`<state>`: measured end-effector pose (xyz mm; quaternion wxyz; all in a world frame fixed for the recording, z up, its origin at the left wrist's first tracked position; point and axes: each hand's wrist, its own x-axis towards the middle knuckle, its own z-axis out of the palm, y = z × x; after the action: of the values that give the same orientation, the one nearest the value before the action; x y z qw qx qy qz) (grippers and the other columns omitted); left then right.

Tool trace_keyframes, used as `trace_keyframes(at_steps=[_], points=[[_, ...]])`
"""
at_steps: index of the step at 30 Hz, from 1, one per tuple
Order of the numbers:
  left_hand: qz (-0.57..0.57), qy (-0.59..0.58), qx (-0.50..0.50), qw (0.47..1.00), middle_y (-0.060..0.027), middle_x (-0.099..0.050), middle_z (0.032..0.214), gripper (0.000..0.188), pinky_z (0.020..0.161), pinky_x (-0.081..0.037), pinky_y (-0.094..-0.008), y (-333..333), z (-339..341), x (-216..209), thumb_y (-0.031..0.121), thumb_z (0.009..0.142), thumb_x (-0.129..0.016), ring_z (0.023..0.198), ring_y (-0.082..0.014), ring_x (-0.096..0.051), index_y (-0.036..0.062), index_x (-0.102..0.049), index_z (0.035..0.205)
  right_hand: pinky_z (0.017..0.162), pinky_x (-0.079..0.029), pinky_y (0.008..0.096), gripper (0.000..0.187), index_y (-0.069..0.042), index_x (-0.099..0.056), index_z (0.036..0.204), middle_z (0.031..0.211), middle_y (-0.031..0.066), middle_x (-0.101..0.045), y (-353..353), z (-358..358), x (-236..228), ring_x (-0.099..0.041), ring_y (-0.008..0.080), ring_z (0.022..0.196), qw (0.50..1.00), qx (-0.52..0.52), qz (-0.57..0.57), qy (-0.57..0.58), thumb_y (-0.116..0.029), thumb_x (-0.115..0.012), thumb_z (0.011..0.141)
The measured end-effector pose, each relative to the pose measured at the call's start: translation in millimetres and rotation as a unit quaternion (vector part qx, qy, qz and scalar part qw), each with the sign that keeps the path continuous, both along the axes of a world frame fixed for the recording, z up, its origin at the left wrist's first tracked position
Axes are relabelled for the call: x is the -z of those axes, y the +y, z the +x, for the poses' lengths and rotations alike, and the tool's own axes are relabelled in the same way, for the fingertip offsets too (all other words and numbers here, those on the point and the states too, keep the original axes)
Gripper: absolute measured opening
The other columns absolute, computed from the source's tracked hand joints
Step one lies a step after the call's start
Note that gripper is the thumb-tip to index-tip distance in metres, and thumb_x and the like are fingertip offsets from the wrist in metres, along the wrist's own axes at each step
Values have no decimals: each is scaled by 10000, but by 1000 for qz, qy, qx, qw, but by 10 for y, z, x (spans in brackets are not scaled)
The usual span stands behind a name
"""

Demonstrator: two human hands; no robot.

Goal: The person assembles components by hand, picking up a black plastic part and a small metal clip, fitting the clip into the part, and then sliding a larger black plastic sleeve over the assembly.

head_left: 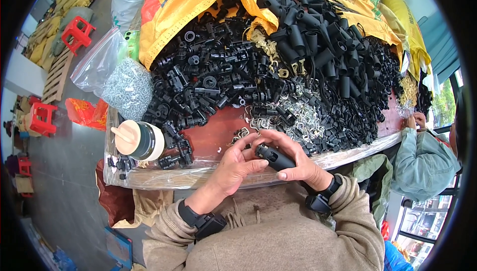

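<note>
In front of me, over the table's near edge, I have a black plastic cylinder with a slot and small metal-coloured bits at its far-left end. My right hand wraps round its body, thumb below and fingers over the top. Curled about the slotted end is my left hand, its thumb against the cylinder's side; whether it also pinches something small is hidden. Just beyond my fingers lies a heap of bent metal clips. Black moulded parts pile up to the left, black tubes farther right.
A lidded jar stands at the table's left corner, beside a clear bag of small screws. Yellow woven sacks spill parts at the back. Red stools stand on the floor. At the right, a co-worker's sleeve reaches the table.
</note>
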<state>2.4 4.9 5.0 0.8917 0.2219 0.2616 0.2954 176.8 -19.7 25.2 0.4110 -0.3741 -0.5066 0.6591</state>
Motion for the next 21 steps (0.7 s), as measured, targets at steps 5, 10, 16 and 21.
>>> trace_keyframes(at_steps=[5, 10, 16, 21], points=[[21, 5, -20, 1000, -62, -522, 1064, 573, 758, -478, -270, -31, -6, 61, -7, 752, -601, 895, -141, -555, 67, -330, 1250, 970, -274, 317, 872, 4, -274, 1296, 1228, 114, -389, 21, 38, -56, -363, 203, 1158, 999, -43, 20, -4, -414, -665, 638], [23, 0, -18, 1000, -46, -526, 1024, 555, 717, -473, -245, -25, -4, 36, -8, 749, -606, 859, -122, -551, 68, -348, 1234, 945, -309, 313, 806, 9, -321, 1266, 1188, 117, -431, 35, 4, -117, -408, 197, 1112, 999, -34, 1, 33, -426, -633, 664], [61, 64, 11, 996, -45, -516, 982, 613, 665, -433, -217, -3, -32, -84, 119, 759, -632, 832, -92, -518, 20, -280, 1251, 897, -368, 312, 771, 38, -425, 1153, 1066, 137, -515, 18, -27, -31, -507, 197, 985, 989, 25, -81, 123, -529, -592, 658], [101, 117, -81, 985, -62, -505, 938, 622, 662, -403, -218, 44, -42, -96, 302, 815, -562, 807, -97, -494, -18, -256, 1251, 861, -389, 303, 755, 45, -465, 1097, 1003, 139, -539, 8, -42, -110, -526, 191, 940, 992, 12, -58, 114, -563, -578, 662]])
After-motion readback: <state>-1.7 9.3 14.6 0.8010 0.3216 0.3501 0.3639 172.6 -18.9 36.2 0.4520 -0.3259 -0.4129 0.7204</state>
